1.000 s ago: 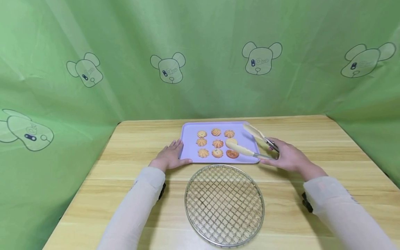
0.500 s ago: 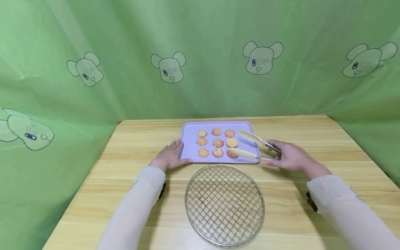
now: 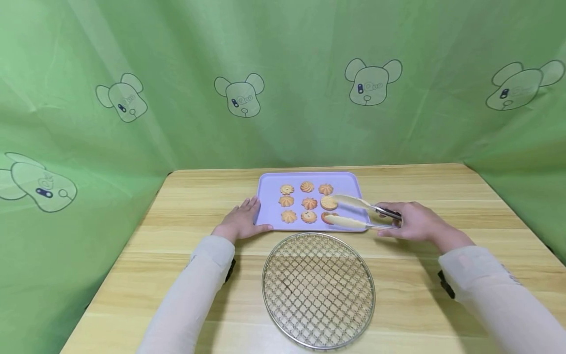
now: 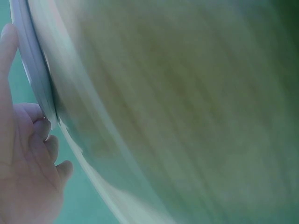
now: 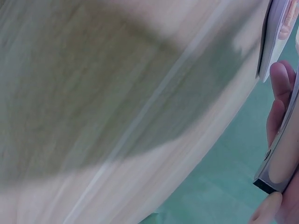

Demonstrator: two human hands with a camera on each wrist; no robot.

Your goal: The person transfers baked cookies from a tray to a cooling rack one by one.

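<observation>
Tongs (image 3: 360, 212) in right hand (image 3: 415, 223) — tips flank front-right cookie (image 3: 328, 217).

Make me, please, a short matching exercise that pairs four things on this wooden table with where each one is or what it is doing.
Things:
1. lilac tray
2. round wire rack
3. tongs
4. left hand

Places or states:
A. held in the right hand, tips open over the tray's near right corner
B. holds nine cookies in three rows
C. rests against the tray's left edge
D. lies bare on the table, nearer the person than the tray

Pairs: 1-B, 2-D, 3-A, 4-C
</observation>
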